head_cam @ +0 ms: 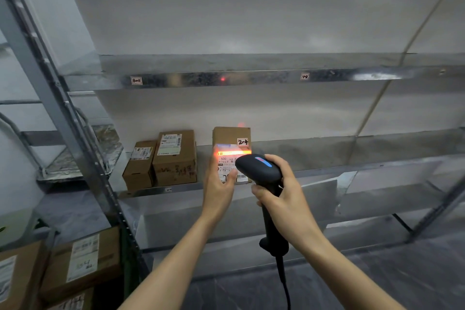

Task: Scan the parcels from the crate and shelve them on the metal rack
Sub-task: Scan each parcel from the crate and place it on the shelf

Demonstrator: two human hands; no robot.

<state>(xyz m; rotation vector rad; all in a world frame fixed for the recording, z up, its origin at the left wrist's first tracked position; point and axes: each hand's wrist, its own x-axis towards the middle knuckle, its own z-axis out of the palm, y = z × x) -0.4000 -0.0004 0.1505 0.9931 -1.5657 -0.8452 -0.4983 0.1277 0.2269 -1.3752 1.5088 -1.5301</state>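
Note:
A brown cardboard parcel with a white label and a "2-4" sticker stands at the front edge of the metal rack's middle shelf. My left hand holds its left side, thumb on the label. My right hand grips the handle of a black corded barcode scanner, aimed at the label. An orange-red scan line glows across the label's top. Two more brown parcels sit to the left on the same shelf.
The upper shelf rail carries small tags and a red light spot. A rack upright slants down the left. Labelled cardboard boxes are stacked at the bottom left. Lower shelves and plastic-covered floor lie below.

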